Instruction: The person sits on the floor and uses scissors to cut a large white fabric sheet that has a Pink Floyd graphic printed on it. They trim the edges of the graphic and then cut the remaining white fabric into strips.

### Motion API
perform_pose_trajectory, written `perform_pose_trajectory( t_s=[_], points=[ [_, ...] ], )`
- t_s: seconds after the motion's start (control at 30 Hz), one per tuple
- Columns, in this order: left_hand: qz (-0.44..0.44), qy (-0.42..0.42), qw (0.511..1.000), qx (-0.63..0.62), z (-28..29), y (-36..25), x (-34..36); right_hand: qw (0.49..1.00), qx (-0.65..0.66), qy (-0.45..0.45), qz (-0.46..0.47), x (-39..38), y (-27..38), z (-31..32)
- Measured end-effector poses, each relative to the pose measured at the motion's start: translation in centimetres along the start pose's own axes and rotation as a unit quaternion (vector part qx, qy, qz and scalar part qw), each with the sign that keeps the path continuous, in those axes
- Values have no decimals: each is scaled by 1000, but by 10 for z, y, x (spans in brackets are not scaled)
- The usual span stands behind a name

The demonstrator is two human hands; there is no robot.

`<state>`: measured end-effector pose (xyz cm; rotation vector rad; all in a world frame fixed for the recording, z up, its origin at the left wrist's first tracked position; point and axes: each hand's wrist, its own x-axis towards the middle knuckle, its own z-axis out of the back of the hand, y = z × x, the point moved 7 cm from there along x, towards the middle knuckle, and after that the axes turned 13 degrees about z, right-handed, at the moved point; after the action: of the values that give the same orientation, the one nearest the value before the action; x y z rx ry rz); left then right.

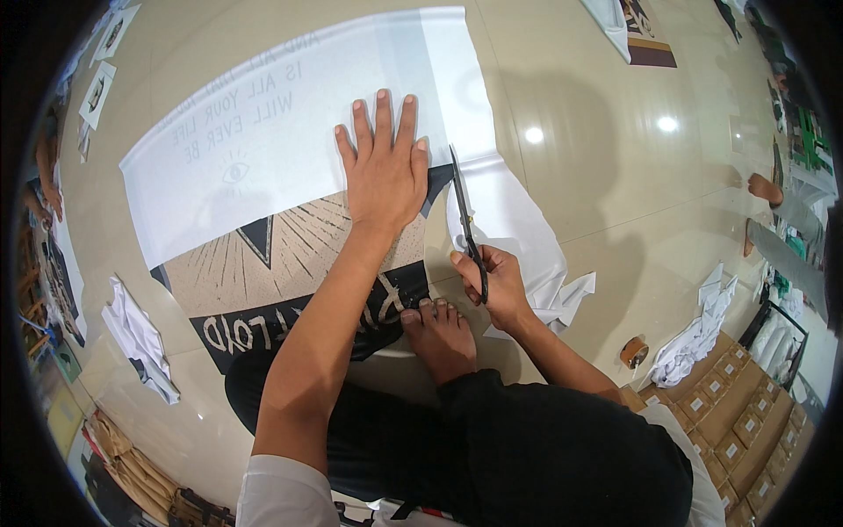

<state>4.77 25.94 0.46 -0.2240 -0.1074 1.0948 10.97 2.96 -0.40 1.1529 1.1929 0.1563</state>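
Note:
A large printed cloth lies on the floor in front of me, its far part folded over so the white back shows, with print faintly visible through it. Under the fold, a beige and black printed face is exposed. My left hand presses flat on the white layer with fingers spread. Black scissors are gripped in my right hand, blades pointing away from me along the cloth's right side. A white strip hangs off to the right of the blades, crumpled at its near end. My bare foot rests by the near edge.
White scraps lie to the left. A roll of brown tape, more crumpled white cloth and several small brown boxes are at the right. Another printed piece lies far right. Other people's limbs show at both sides.

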Motion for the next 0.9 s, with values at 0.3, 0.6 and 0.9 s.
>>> perform_pose_trajectory(
  t_s=[0.3,0.6,0.9],
  points=[
    [2,3,1000,5,-1,1,0,1000,0,6,-3,-4,2,-2],
    [2,4,1000,2,0,0,0,1000,-6,3,-9,1,5,-3],
    [4,4,1000,-5,1,0,0,1000,-16,4,1,12,15,-7]
  ],
)
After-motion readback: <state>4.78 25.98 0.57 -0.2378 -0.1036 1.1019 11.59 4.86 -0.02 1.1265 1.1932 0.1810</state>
